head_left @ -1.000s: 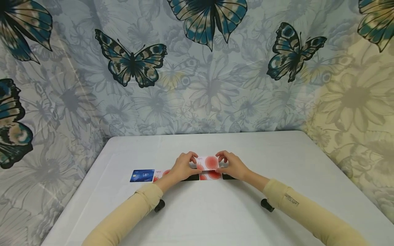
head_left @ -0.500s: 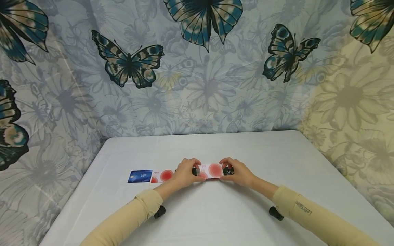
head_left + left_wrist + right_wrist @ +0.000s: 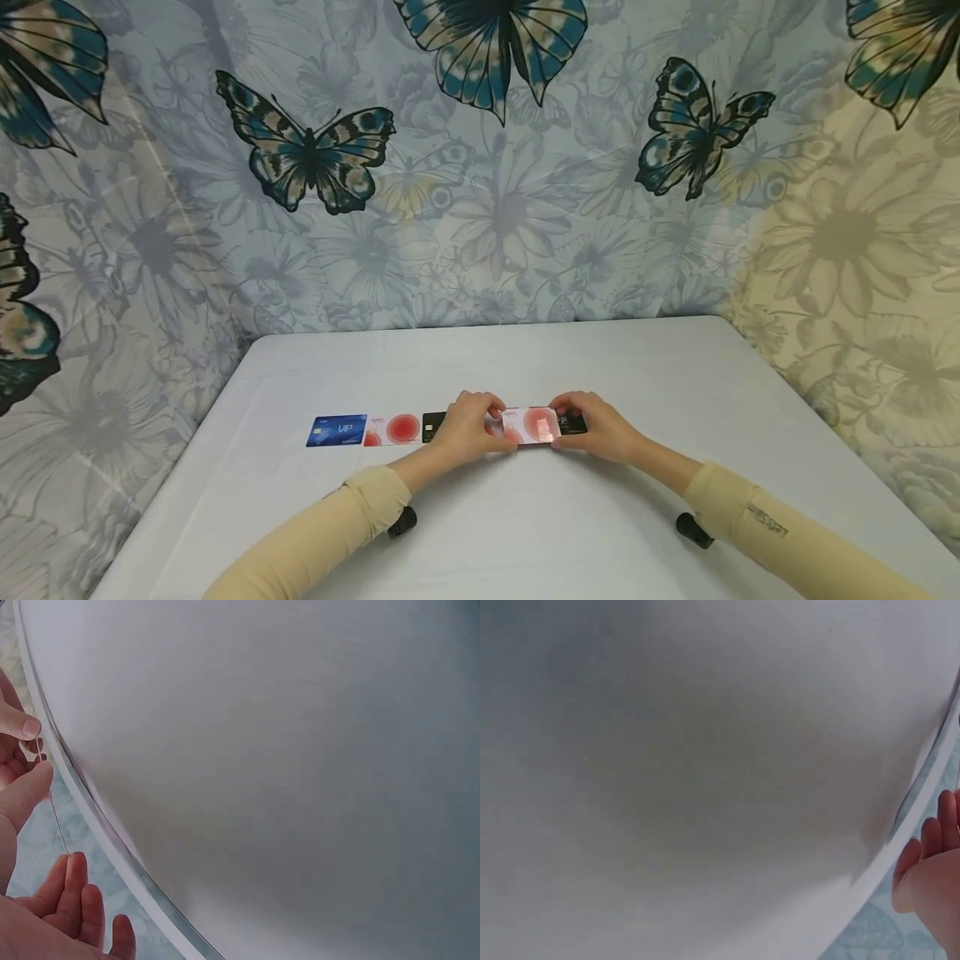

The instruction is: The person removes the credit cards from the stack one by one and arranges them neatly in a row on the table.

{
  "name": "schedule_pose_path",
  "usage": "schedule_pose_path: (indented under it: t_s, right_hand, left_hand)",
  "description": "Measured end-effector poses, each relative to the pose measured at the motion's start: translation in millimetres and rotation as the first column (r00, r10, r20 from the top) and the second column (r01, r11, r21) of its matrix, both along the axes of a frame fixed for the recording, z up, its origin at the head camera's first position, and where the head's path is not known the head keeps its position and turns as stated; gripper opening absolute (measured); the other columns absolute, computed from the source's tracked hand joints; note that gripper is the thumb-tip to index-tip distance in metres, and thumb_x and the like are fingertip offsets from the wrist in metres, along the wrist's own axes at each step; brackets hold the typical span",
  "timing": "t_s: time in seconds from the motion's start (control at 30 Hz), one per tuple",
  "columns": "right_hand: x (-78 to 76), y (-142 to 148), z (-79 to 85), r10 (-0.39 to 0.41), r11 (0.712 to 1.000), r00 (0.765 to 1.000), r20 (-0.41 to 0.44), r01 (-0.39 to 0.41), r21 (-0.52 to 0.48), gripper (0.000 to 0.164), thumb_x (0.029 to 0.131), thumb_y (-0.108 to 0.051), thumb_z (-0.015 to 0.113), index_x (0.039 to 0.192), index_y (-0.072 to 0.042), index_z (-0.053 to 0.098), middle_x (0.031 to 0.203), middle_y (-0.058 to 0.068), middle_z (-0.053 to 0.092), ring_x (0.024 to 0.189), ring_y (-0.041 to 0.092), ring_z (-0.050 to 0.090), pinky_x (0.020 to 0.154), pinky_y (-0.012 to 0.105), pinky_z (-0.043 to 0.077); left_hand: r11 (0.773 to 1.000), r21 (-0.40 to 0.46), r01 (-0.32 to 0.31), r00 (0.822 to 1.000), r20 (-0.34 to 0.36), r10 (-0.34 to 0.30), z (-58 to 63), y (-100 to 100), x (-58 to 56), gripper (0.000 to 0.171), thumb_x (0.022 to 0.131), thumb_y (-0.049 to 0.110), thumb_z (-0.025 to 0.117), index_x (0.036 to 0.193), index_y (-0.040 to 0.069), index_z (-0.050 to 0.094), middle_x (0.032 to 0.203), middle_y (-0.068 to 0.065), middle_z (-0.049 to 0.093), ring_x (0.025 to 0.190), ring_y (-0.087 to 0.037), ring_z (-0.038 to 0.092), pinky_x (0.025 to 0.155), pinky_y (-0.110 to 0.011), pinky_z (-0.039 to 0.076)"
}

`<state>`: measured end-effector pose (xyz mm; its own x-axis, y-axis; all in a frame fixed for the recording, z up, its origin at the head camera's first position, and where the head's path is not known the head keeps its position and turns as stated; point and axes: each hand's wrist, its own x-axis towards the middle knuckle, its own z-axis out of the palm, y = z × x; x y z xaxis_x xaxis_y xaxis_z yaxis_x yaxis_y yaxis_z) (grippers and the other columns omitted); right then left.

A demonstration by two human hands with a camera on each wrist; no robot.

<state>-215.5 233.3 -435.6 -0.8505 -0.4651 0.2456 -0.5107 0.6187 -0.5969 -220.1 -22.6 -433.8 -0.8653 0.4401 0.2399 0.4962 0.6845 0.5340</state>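
Note:
In the head view, a white card with pink-red circles (image 3: 531, 425) is held by both hands above the row of cards. The left hand (image 3: 469, 428) pinches its left end, thumb at the near edge and fingers at the far edge. The right hand (image 3: 602, 428) pinches its right end the same way. The left wrist view shows the card edge-on as a thin line (image 3: 58, 819) between thumb and fingers. Under and behind the hands lie parts of other cards, including a black card (image 3: 572, 423) at the right hand. The right wrist view catches only part of the right hand (image 3: 934, 874).
Left of the hands, a blue VIP card (image 3: 336, 430), another white card with red circles (image 3: 393, 429) and a black card (image 3: 432, 426), partly covered by the left hand, lie side by side on the white table (image 3: 517, 533). A butterfly-patterned cloth (image 3: 517, 208) hangs behind.
Both hands have carried the pinched card to the right and nearer the person, from behind the row to over it. More of the black card left of the left hand is now visible.

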Motion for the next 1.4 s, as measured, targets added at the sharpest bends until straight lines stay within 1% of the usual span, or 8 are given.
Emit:
schedule_pose_path:
  t_s: [0.1,0.37,0.57,0.67,0.8,0.93,1.13,1.4]
  right_hand:
    - [1.0,6.1,-0.5,0.003,1.0,1.0,-0.023,-0.003,0.006,0.052,0.069,-0.028,0.081,0.112,-0.011,0.059,0.104,0.001,0.059,0.095,0.023,0.049,0.084,0.042,0.039]
    - [3.4,23.2,0.6,-0.015,1.0,1.0,0.011,0.015,0.015,0.055,0.069,-0.029,0.081,0.115,-0.011,0.057,0.107,0.0,0.058,0.097,0.024,0.048,0.084,0.046,0.039]
    - [0.5,33.5,-1.8,-0.014,1.0,1.0,0.019,0.014,0.026,0.054,0.07,-0.032,0.08,0.115,-0.012,0.057,0.107,-0.002,0.057,0.098,0.022,0.047,0.084,0.044,0.039]
    - [-1.0,39.6,-2.4,-0.02,0.999,0.999,0.043,0.019,0.044,0.054,0.071,-0.035,0.078,0.116,-0.014,0.057,0.108,-0.002,0.057,0.098,0.022,0.046,0.083,0.043,0.038]
    - [-2.7,51.6,-1.9,-0.027,0.999,0.997,0.077,0.023,0.048,0.052,0.072,-0.036,0.077,0.116,-0.015,0.057,0.109,-0.001,0.056,0.099,0.023,0.044,0.084,0.044,0.037]
    - [-4.7,66.7,-2.7,-0.023,0.999,0.997,0.071,0.02,0.047,0.05,0.073,-0.034,0.077,0.115,-0.014,0.057,0.109,-0.001,0.056,0.101,0.024,0.043,0.084,0.045,0.036]
    - [-6.9,85.2,-4.7,-0.021,0.998,0.998,0.056,0.017,0.063,0.049,0.074,-0.033,0.077,0.114,-0.013,0.058,0.109,-0.001,0.057,0.101,0.025,0.043,0.085,0.045,0.036]
    - [-12.0,104.3,-4.9,-0.039,0.995,0.997,0.061,0.033,0.092,0.05,0.074,-0.032,0.077,0.115,-0.012,0.057,0.111,-0.001,0.057,0.104,0.025,0.041,0.086,0.046,0.035]
  left_hand:
    - [1.0,-0.007,-0.007,1.0,-0.011,0.007,0.1,6.6,0.7,0.05,0.063,0.04,0.082,0.101,0.015,0.063,0.09,0.007,0.059,0.087,-0.014,0.046,0.076,-0.032,0.037]
    - [0.999,-0.033,-0.007,1.0,0.0,0.007,2.3,22.4,1.0,0.05,0.064,0.044,0.08,0.102,0.017,0.063,0.094,0.007,0.059,0.091,-0.013,0.045,0.078,-0.033,0.038]
    - [0.998,-0.065,-0.012,1.0,-0.006,0.012,2.5,32.0,0.0,0.052,0.065,0.046,0.079,0.104,0.016,0.063,0.094,0.007,0.056,0.092,-0.013,0.044,0.078,-0.032,0.037]
    - [0.997,-0.08,-0.011,1.0,-0.007,0.01,1.2,38.4,-1.8,0.052,0.065,0.047,0.079,0.104,0.015,0.063,0.09,0.007,0.054,0.091,-0.013,0.043,0.077,-0.031,0.036]
    - [0.994,-0.111,-0.007,1.0,-0.007,0.006,-0.3,51.0,-5.1,0.053,0.065,0.049,0.078,0.104,0.016,0.063,0.092,0.005,0.054,0.094,-0.015,0.043,0.078,-0.032,0.036]
    - [0.991,-0.136,-0.005,1.0,0.007,0.006,-0.3,66.1,-8.0,0.054,0.065,0.051,0.077,0.105,0.017,0.063,0.098,0.004,0.055,0.097,-0.016,0.043,0.08,-0.032,0.036]
    - [0.987,-0.161,-0.021,0.999,0.037,0.028,0.2,85.5,-11.1,0.053,0.065,0.052,0.077,0.105,0.02,0.063,0.1,0.005,0.054,0.1,-0.016,0.042,0.08,-0.031,0.036]
    - [0.983,-0.18,-0.023,0.999,0.023,0.027,-1.4,106.5,-17.7,0.053,0.067,0.053,0.075,0.106,0.02,0.062,0.104,0.003,0.054,0.1,-0.016,0.041,0.079,-0.031,0.035]
